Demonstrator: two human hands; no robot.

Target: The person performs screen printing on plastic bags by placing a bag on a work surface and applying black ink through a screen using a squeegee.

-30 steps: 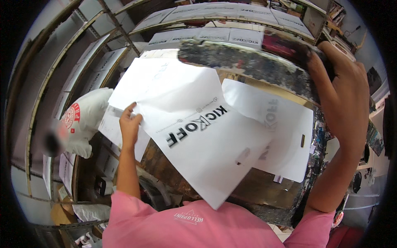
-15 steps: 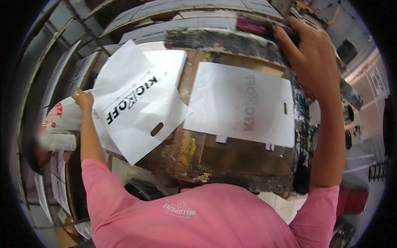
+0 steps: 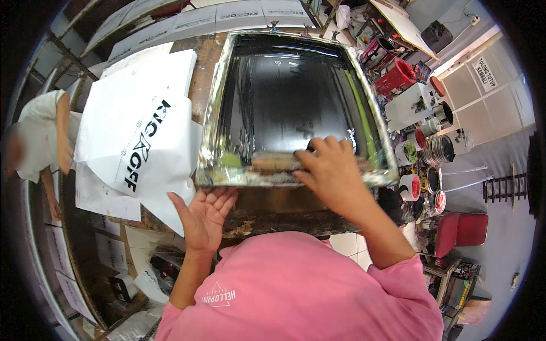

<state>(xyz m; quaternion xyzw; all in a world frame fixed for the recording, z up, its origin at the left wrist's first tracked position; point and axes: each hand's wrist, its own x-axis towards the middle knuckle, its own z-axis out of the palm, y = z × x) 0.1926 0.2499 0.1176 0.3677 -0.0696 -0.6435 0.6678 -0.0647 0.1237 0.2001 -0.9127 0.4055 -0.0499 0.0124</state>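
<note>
A screen-printing frame (image 3: 209, 139) lies flat on the worktable in front of me. Black ink coats its mesh (image 3: 278, 96), and green shows along the right inner side. At the near end, my right hand (image 3: 335, 173) is closed around a squeegee (image 3: 272, 161) with a wooden bar. My left hand (image 3: 206, 219) is open, palm up with the thumb apart, by the frame's near left corner; whether its fingertips touch the frame I cannot tell. Left of the frame, a white bag (image 3: 145, 139) with black print rests on a white stack. The frame hides whatever lies beneath it.
Another person's arm (image 3: 63, 128) is at the far left, beside racks. Printed white sheets (image 3: 239, 16) lie on a rack beyond the table. To the right stand several ink pots, a red bucket (image 3: 396, 75) and a red chair (image 3: 462, 232).
The frame has come down over the white bag on the table. My right hand has moved from the far side to the near end. My left hand has left the printed bag, now on the stack.
</note>
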